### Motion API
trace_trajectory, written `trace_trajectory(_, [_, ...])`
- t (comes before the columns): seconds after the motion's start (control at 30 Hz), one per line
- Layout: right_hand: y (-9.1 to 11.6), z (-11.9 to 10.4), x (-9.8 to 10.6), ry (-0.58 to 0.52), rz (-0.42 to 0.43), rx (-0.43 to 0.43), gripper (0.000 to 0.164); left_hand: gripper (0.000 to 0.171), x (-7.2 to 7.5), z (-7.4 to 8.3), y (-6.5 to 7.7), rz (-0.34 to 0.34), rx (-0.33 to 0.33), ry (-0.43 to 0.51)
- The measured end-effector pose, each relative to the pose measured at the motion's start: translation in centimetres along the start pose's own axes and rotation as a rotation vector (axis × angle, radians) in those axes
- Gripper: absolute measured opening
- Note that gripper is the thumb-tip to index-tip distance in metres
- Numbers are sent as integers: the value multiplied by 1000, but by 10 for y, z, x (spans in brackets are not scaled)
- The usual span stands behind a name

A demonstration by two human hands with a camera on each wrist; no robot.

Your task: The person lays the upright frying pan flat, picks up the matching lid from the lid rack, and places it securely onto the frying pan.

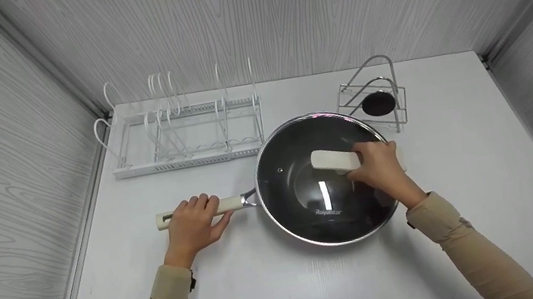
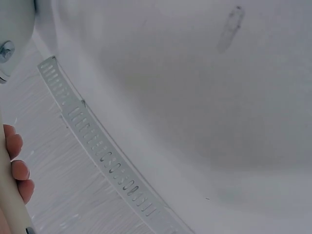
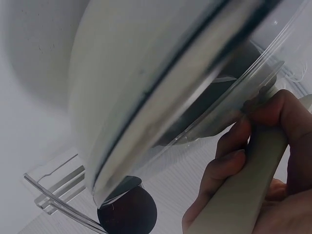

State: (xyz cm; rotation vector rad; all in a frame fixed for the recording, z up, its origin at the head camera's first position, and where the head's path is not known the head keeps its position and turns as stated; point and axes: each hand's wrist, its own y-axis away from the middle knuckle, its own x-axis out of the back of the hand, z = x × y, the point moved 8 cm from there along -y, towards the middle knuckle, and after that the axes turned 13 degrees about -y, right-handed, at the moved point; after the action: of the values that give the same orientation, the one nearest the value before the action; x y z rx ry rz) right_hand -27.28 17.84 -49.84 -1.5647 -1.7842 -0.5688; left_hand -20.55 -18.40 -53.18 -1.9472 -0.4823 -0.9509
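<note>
A wok (image 3: 112,73) with a pale outside stands mid-table under a glass lid (image 1: 299,182) with a shiny metal rim. My left hand (image 1: 194,222) grips the wok's long cream handle (image 1: 229,204) from the near side. In the left wrist view, its curled fingers (image 2: 20,170) show around that handle at the left edge. On top of the lid, my right hand (image 1: 380,165) holds the cream lid handle (image 1: 331,160); the right wrist view shows the thumb and fingers around this handle (image 3: 239,195). Glare and dark glass make the wok's inside hard to see.
A white rack (image 1: 192,161) with several upright hoops stands at the back left, near the wok's rim. Behind the wok on the right is a small wire stand (image 1: 392,67) with a dark round disc (image 1: 378,103). Grey wood-grain panels (image 1: 243,16) enclose the table's back and sides.
</note>
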Motion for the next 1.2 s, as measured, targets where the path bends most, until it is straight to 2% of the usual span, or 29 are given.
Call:
trace_trajectory(0.27, [-1,4,-2,2,-37,-18,38,42,-1,1,-1,-19,28,20])
trace_trajectory(0.43, [-2,5,1,10,-25,-18,38,42,-3,2,-3,-41,32,10])
trace_trajectory(0.8, [-3,3,-2,8,-28,-16,36,41,-1,1,0,-33,39,-4])
trace_trajectory(1.0, [-3,3,-7,4,-69,-44,34,40,-1,-3,2,-74,38,8])
trace_trajectory(1.1, [-3,1,-3,-30,-106,-39,34,41,-1,-3,-1,-103,34,20])
trace_trajectory(1.2, [1,2,3,-125,-163,-25,37,41,0,-3,-4,-136,35,41])
